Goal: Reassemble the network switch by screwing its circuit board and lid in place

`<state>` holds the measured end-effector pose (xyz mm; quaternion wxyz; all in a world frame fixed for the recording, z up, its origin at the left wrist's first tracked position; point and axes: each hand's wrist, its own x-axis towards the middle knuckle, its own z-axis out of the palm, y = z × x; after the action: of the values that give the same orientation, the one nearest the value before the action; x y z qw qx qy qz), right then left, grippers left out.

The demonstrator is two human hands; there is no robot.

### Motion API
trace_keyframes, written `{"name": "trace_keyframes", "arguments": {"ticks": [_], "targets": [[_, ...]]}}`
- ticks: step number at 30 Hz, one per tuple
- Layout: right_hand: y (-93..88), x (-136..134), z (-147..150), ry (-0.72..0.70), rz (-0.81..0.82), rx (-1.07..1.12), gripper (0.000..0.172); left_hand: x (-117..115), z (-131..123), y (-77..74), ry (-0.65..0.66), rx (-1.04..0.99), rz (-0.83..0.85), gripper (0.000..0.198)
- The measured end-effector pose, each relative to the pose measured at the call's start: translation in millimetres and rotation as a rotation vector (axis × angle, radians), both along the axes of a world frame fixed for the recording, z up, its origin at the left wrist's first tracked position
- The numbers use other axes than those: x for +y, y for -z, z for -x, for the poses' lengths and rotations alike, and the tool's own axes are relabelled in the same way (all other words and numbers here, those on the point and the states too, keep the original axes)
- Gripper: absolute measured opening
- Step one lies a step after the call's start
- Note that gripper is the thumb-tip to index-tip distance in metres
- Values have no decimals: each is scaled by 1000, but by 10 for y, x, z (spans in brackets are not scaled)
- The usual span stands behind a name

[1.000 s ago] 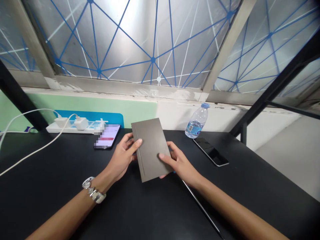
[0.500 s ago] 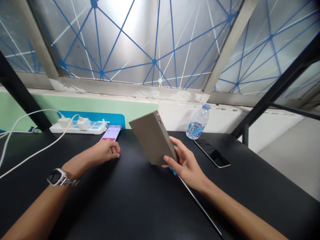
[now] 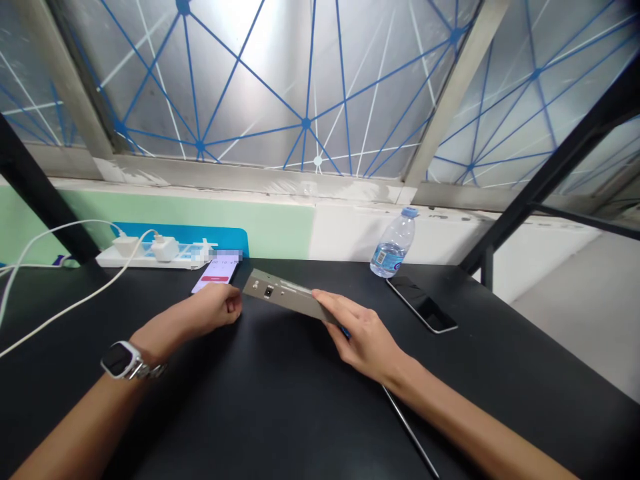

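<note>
My right hand (image 3: 363, 337) grips the near right end of a flat grey-brown metal box (image 3: 287, 297), thumb and fingers on opposite faces. The box is raised above the black table and tilted, its narrow side with a round power socket and small markings facing me. Below my right hand runs a thin metal rod (image 3: 411, 432); a bit of blue shows by the fingers, and whether the hand also holds the rod I cannot tell. My left hand (image 3: 217, 310) is closed with curled fingers, left of the box and just in front of a lit phone (image 3: 213, 275). Anything inside it is hidden.
A white power strip (image 3: 113, 259) with plugged chargers and white cables is at the back left. A water bottle (image 3: 393, 247) and a dark-screened phone (image 3: 423, 305) are at the right on the black table (image 3: 280, 413). Black frame posts flank it; windows rise behind.
My right hand has turned the box from a steep tilt showing its broad face to a flatter pose showing the socket side. My left hand stays closed near the phone.
</note>
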<state>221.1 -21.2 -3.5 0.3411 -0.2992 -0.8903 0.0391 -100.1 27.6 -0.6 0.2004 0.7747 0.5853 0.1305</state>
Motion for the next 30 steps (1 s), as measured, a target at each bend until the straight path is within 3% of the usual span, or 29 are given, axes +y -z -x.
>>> {"name": "trace_keyframes", "arguments": {"ticks": [4, 8, 12, 19, 24, 30], "targets": [[20, -6, 15, 28, -30, -74, 61, -53, -69, -121, 44, 63, 12, 3], [37, -1, 37, 37, -26, -93, 57, -62, -75, -227, -8, -63, -37, 5], [74, 21, 50, 47, 22, -111, 56, -48, -42, -261, -37, -223, -152, 12], [87, 57, 87, 79, 60, -160, 53, -104, -121, -317, 22, -283, -316, 17], [28, 39, 159, 128, 105, -252, 47, -175, -311, -284, 128, -320, -342, 18], [36, 79, 234, 105, 132, -323, 49, -215, -489, -133, 229, -380, -302, 13]]}}
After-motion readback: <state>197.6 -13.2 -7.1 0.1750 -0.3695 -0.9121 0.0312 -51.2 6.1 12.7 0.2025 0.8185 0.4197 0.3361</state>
